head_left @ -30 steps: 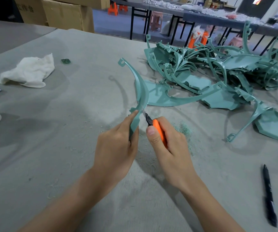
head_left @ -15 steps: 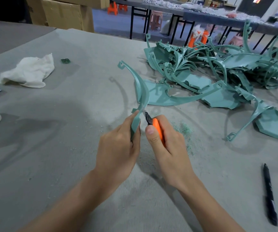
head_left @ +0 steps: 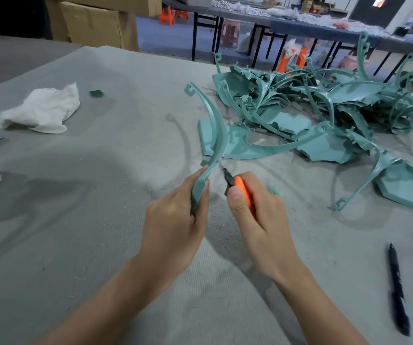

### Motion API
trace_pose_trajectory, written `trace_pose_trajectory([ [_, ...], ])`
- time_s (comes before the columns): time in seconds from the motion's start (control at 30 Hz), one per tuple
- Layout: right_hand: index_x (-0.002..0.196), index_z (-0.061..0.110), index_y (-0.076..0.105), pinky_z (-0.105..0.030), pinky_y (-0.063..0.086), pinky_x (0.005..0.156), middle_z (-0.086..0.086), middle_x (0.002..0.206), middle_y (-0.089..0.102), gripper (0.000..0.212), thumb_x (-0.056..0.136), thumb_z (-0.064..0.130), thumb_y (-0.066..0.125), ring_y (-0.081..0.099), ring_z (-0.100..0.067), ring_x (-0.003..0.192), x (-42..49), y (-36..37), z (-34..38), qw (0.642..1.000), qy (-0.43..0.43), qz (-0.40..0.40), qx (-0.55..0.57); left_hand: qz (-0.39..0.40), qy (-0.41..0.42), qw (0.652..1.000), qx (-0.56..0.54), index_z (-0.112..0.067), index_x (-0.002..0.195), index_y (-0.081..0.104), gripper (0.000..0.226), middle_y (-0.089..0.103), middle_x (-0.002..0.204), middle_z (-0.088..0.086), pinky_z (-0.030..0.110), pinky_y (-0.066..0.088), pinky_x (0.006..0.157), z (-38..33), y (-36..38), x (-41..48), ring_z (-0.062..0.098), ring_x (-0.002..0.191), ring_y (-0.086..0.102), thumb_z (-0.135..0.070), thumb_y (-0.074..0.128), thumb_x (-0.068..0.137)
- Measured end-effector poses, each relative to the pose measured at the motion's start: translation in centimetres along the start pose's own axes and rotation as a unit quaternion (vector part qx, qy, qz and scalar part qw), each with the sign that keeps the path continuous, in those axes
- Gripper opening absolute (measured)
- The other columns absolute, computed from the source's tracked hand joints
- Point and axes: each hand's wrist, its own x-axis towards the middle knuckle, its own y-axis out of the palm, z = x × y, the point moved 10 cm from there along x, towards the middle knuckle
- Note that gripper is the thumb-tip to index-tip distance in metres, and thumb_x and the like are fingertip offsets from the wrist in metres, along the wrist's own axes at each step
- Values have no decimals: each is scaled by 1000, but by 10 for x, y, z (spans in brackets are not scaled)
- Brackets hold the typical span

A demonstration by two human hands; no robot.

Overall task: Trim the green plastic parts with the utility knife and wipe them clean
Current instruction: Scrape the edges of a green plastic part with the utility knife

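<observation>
The utility knife [head_left: 241, 189] blade is too thin to make out. Its orange handle is mostly hidden inside the curled fingers of the right hand [head_left: 257, 220]. The left hand [head_left: 173, 220] pinches the lower end of the curved green part [head_left: 215, 130] at centre. On the grey cloth-covered table [head_left: 101, 195], the parts pile [head_left: 324, 108] lies at 2 o'clock and the white rag [head_left: 43, 108] at 10. Both grips are unchanged from before.

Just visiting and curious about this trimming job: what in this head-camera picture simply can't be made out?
All head view.
Blade of the utility knife: thin and blurred, contact with the held green part unclear.
Knife handle: mostly hidden inside the right hand.
Held part's lower end: covered by the left hand.
The pile of green parts: overlapping, cut off by the right edge, uncountable.
The small dark green object: too small to identify.
</observation>
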Motion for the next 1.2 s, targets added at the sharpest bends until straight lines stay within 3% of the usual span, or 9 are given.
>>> trace_pose_trajectory([
  [0.1, 79, 20, 42, -22, 30, 53, 1, 63, 40, 38, 101, 51, 36, 39, -11, 53, 0, 0, 0, 1000, -1, 3, -20, 2, 3, 1000, -17, 1, 96, 71, 45, 34, 51, -10, 4, 26, 58, -3, -1, 0, 12, 64, 40, -29, 37, 100],
  [0.2, 80, 25, 41, -25, 30, 54, 8, 61, 38, 35, 100, 53, 36, 40, -11, 53, 0, -2, -1, 999, 1, -6, -39, -5, -2, 1000, -11, -2, 79, 65, 31, 20, 57, -18, -7, 23, 57, -2, -2, 1, 9, 60, 32, -22, 47, 95],
  [0.3, 81, 32, 39, -24, 30, 54, 10, 60, 37, 29, 99, 54, 35, 41, -12, 54, 0, -3, 0, 998, -1, -15, -60, -17, 5, 1000, -17, -7, 70, 57, 23, 8, 55, -24, -8, 21, 55, -4, -3, 1, 2, 59, 27, -16, 53, 91],
  [0.6, 78, 35, 34, -18, 29, 53, 8, 58, 36, 28, 99, 53, 35, 40, -10, 53, 3, -8, -5, 997, 6, -32, -70, -20, -5, 999, -25, -13, 71, 55, 25, 10, 54, -24, -6, 22, 52, -3, -2, -3, 2, 59, 33, -22, 51, 94],
  [0.77, 77, 36, 33, -18, 29, 51, 11, 63, 40, 27, 100, 50, 36, 38, -8, 52, 2, -4, -2, 998, -6, -24, -52, -20, -6, 999, -40, -25, 72, 42, 20, 12, 52, -22, -3, 22, 49, -4, -3, -2, 3, 57, 35, -21, 49, 91],
  [1.0, 78, 31, 38, -20, 29, 51, -3, 68, 43, 31, 99, 54, 35, 38, -9, 51, 4, -8, -11, 998, 19, -24, -47, -26, 24, 999, -41, -15, 76, 53, 23, 10, 58, -28, -9, 21, 56, -9, -3, -3, 1, 59, 31, -24, 45, 95],
  [1.2, 78, 27, 39, -21, 28, 51, 0, 61, 38, 33, 100, 51, 37, 37, -11, 50, 1, -6, -4, 999, -11, -18, -39, -32, 20, 998, -40, -15, 75, 51, 24, 9, 56, -25, -7, 21, 54, -5, -4, -3, 3, 57, 28, -24, 47, 96],
])
